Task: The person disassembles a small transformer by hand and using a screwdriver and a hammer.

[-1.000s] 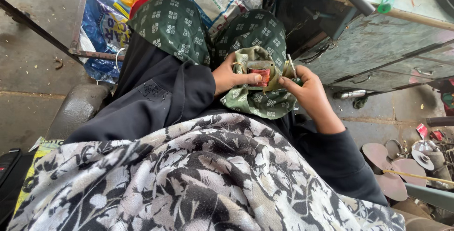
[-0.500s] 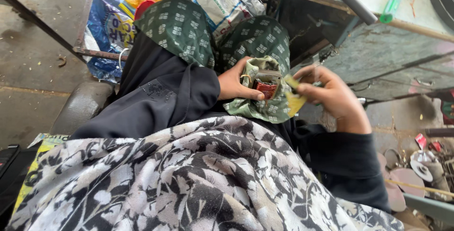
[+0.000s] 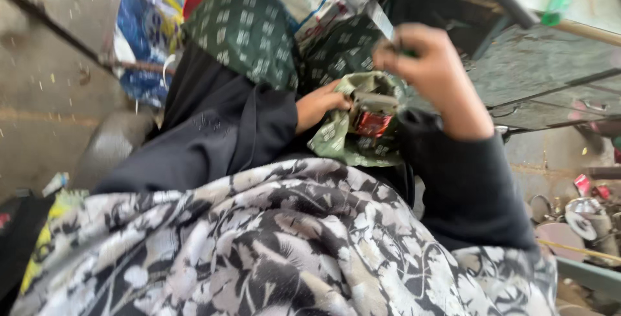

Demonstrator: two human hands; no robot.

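My left hand (image 3: 320,106) grips a small metal part with red copper windings (image 3: 370,117), which rests on a green patterned cloth (image 3: 343,141) over my knees. My right hand (image 3: 430,70) is raised above and to the right of the part, fingers pinched on something thin and dark that is too blurred to make out. Both arms wear black sleeves. A black-and-white flowered shawl (image 3: 272,245) fills the bottom of the view.
Green patterned trousers (image 3: 249,31) cover my raised knees. Printed sacks (image 3: 149,38) lie beyond them on the concrete floor. A metal bench frame (image 3: 550,76) runs along the right. Round metal discs and scrap parts (image 3: 576,219) lie at the lower right.
My right hand has lifted up and away from the wound part, pulling something thin with it. My left hand stays on the part.
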